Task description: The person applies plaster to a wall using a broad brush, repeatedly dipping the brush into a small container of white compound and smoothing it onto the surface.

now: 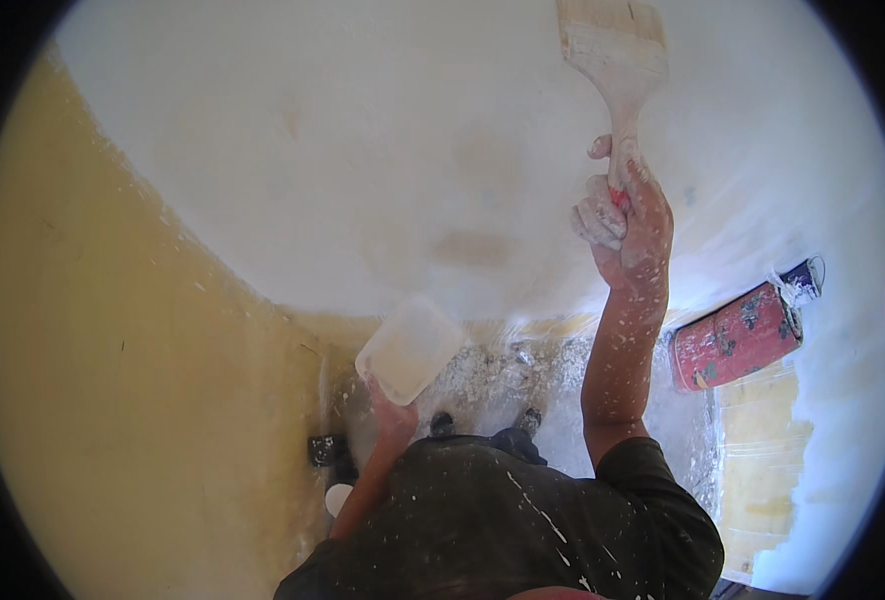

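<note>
My right hand (625, 228), speckled with white paint, is raised and shut on the pale wooden handle of a wide flat paintbrush (615, 52). Its bristles press against the white painted wall (363, 150) at the top of the view. Lower and to the left, my left hand (393, 412) grips the bottom edge of a translucent white plastic tub (410, 348), held tilted at about waist height. What the tub contains does not show. My dark shirt (503, 530) is spattered with white.
A yellow wall (133, 380) curves down the left side, meeting the white one at a corner. Paint splatter covers the floor (523, 370) around my shoes. A red can with a patterned label (738, 335) lies at the right. Small dark objects (328, 450) sit by the corner.
</note>
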The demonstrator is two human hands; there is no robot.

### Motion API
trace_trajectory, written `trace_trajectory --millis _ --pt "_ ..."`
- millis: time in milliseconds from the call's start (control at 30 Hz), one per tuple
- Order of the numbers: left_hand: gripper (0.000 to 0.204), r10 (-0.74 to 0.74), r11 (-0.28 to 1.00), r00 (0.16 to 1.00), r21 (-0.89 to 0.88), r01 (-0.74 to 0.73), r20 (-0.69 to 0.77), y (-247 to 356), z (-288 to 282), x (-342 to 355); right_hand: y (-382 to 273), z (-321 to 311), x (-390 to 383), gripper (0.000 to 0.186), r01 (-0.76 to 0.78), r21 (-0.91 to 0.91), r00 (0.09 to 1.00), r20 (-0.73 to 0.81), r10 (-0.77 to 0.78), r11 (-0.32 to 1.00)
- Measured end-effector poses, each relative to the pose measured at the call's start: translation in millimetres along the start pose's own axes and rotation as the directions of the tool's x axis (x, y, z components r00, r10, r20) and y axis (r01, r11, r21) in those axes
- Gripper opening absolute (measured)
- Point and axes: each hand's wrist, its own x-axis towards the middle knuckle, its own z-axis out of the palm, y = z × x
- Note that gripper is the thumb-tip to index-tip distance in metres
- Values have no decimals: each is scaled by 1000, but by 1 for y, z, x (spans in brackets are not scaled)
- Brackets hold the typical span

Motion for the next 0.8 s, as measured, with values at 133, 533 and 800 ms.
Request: trace_trajectory --millis 133,533,800 --pt "74 53 987 998 156 -47 -34 -5 3 -3 69 -41 11 35 -201 -88 967 -180 182 976" --pt "64 219 902 976 382 -202 -2 37 3 9 344 -183 -145 17 -742 528 399 -148 905 414" --pt "64 220 930 975 308 -201 -28 55 2 11 80 14 -12 28 -422 43 836 -368 407 906"
